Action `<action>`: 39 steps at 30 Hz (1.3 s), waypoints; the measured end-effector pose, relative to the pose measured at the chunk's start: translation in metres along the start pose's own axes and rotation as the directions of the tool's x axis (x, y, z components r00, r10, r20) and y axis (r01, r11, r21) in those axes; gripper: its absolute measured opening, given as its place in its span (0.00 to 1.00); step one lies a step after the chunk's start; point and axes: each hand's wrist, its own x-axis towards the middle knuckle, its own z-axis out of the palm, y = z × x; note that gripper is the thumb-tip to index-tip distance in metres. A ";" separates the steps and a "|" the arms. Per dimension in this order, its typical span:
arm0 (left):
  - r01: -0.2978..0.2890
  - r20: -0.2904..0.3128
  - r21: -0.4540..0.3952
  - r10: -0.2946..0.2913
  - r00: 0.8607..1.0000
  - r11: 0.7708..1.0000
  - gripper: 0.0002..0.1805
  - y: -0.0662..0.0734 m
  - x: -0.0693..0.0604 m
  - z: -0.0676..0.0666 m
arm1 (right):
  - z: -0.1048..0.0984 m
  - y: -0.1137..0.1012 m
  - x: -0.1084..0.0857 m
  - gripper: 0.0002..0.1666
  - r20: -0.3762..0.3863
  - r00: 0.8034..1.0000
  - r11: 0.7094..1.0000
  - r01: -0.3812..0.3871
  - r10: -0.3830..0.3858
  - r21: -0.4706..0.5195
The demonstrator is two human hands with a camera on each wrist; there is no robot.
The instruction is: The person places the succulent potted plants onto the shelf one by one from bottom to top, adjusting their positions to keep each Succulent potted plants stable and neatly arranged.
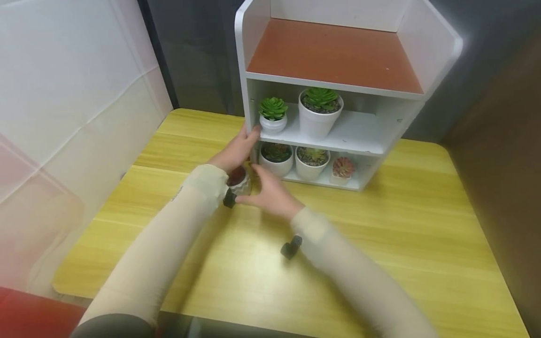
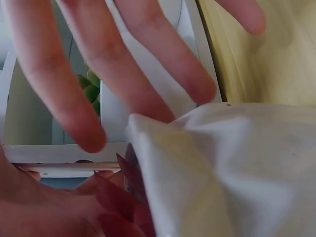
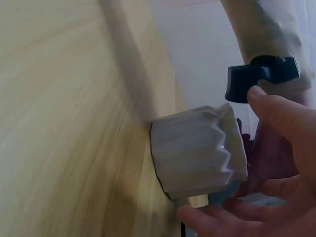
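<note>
A white pot with a zigzag rim (image 3: pixel 192 150) stands upright on the table, dark red succulent leaves (image 2: pixel 118 197) inside it. Partly behind the left sleeve, that pot (image 1: pixel 243 188) is beside the lower left corner of the white shelf unit (image 1: pixel 250 84). My left hand (image 1: pixel 236 150) is at the unit's left side panel, fingers extended in the left wrist view; whether they press on the panel I cannot tell. My right hand (image 1: pixel 275 192) is just right of the pot, thumb and fingers spread apart. No grip on the pot shows.
Green succulents in a small white pot (image 1: pixel 273 124) and a larger white pot (image 1: pixel 318 119) occupy the middle shelf. Below are two round pots (image 1: pixel 276 166) (image 1: pixel 312 170) and a small pink succulent (image 1: pixel 343 167). The yellow wooden table (image 1: pixel 380 225) carries the unit; a dark wall rises behind.
</note>
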 end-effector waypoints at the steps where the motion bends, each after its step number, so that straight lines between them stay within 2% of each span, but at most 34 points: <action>1: 0.005 0.002 0.002 -0.005 1.000 1.000 0.39 0.000 0.000 0.000 | 0.000 0.001 0.001 0.64 0.004 1.000 1.000 -0.009 0.009 0.011; 5: 0.024 0.000 0.017 -0.024 1.000 1.000 0.39 0.000 0.000 -0.001 | -0.002 0.004 0.003 0.65 0.024 0.999 0.998 -0.034 0.033 0.048; 21: 0.032 -0.001 -0.017 -0.032 0.999 0.999 0.39 0.000 0.000 0.000 | 0.001 0.011 0.018 0.62 0.065 0.998 0.999 0.003 -0.006 0.047; 27: 0.026 -0.011 -0.027 -0.027 1.000 0.999 0.38 0.000 0.000 0.001 | 0.013 0.039 0.036 0.62 0.055 0.998 0.999 0.034 -0.036 0.041; 29: 0.025 -0.013 -0.028 -0.026 1.000 0.999 0.38 0.000 0.000 0.000 | 0.015 0.039 0.036 0.60 0.054 0.998 0.998 0.043 -0.045 0.045; 33: 0.022 -0.012 -0.020 -0.022 1.000 1.000 0.38 -0.001 0.001 0.000 | 0.009 0.014 0.026 0.55 0.065 0.997 0.997 0.028 -0.033 0.078; 39: 0.028 -0.012 -0.021 -0.028 1.000 0.999 0.39 0.001 0.000 0.001 | 0.013 0.017 0.030 0.52 0.047 0.998 0.995 0.045 -0.049 0.085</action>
